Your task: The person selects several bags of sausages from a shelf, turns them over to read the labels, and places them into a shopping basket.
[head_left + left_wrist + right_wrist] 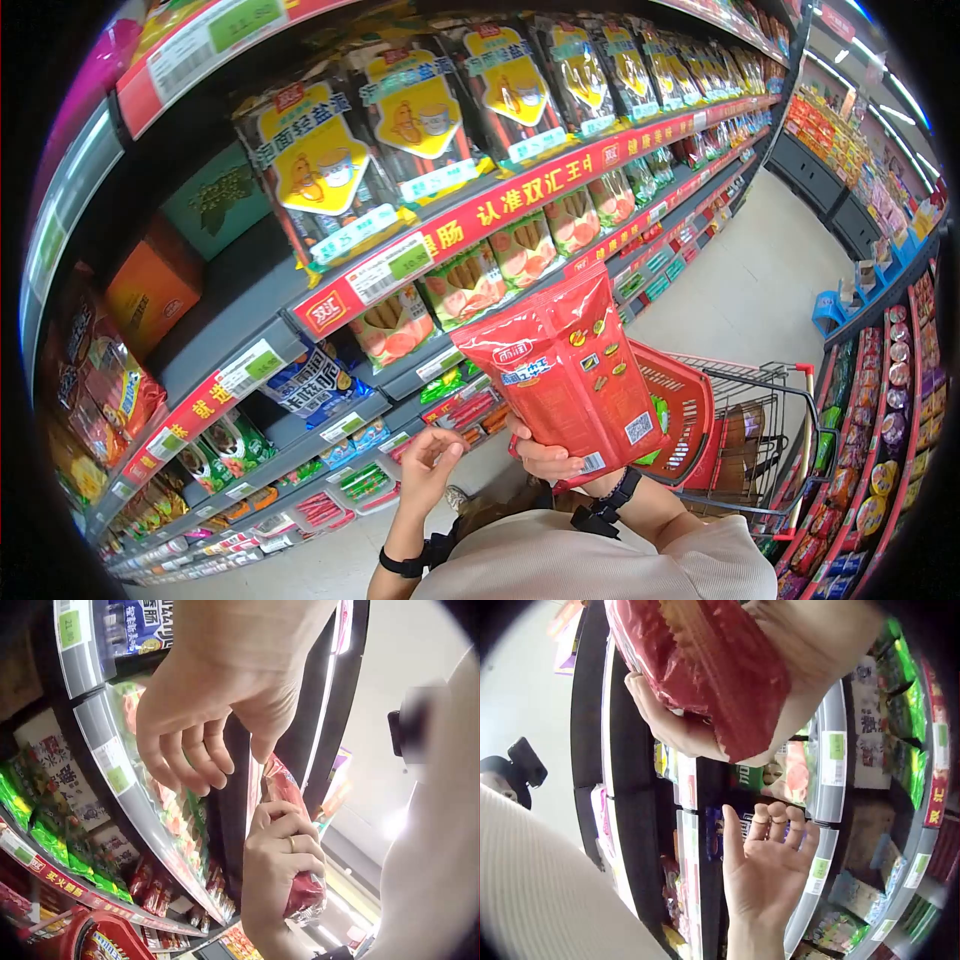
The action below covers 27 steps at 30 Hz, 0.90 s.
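Note:
My right hand [545,455] grips a large red plastic snack bag [580,375] from below and behind, its printed back facing me in the head view. In the right wrist view the crinkled seam of the bag [720,682] shows, with my fingers [671,724] behind it. The left hand [428,470] is raised to the left of the bag, apart from it and holding nothing. Its fingers are loosely bent in the left wrist view; in the right wrist view the left palm [769,874] faces the camera.
Shelves of yellow-labelled sausage packs [415,115] and pink-and-green packs [470,285] run along the left and front. Behind the bag stands a shopping cart [765,430] with a red basket [690,400]. More shelves [880,440] line the right, beyond the pale aisle floor [720,290].

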### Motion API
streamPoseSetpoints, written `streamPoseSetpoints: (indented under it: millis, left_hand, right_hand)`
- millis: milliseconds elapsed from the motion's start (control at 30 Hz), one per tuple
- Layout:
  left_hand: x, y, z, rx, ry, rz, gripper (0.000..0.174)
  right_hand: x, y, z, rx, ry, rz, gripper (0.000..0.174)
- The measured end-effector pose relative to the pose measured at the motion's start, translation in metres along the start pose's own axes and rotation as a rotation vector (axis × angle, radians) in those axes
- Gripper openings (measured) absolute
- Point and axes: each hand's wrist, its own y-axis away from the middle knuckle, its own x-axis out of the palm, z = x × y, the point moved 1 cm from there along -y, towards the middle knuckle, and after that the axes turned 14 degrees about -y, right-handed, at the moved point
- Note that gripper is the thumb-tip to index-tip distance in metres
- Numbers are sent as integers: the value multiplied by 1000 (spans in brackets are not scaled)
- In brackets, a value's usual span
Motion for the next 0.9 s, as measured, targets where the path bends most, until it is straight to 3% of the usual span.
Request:
streamPoseSetpoints:
  millis: [67, 367, 467, 533, 567, 600, 633, 667, 700, 767, 900]
  left_hand:
    - [-7, 5, -1, -5, 9, -41, 9]
    - [-23, 12, -1, -11, -12, -103, 9]
    - [-28, 7, -7, 15, -2, -40, 20]
    - [-28, 2, -32, 125, 135, -51, 41]
    - [-29, 4, -36, 139, 136, -55, 41]
    - [-31, 5, -39, 197, 195, -183, 51]
    - [-34, 0, -47, 274, 258, -310, 60]
    - [-39, -3, -66, 315, 183, -382, 68]
    - [-43, -4, -75, 362, 191, -382, 68]
    - [-52, 2, -84, 512, -12, -484, 68]
    - [-57, 11, -115, 537, -302, -514, 56]
  right_hand:
    - [3, -9, -2, -90, 57, -107, 56]
    - [16, -46, -10, -7, 190, -254, 62]
    - [17, -59, -8, 157, 166, -247, 64]
    - [5, -59, 0, 203, 156, -256, 65]
    - [-2, -57, 0, 247, 140, -264, 65]
    - [-3, -37, -8, 7, 58, -545, 64]
    - [16, -33, -22, -141, -17, -571, 63]
    - [-44, -5, 14, 181, 215, -338, 60]
    - [-110, 76, 19, -584, 537, -823, 62]
    - [-84, 57, 45, -567, 596, -780, 63]
    - [-71, 45, 56, -493, 624, -734, 65]
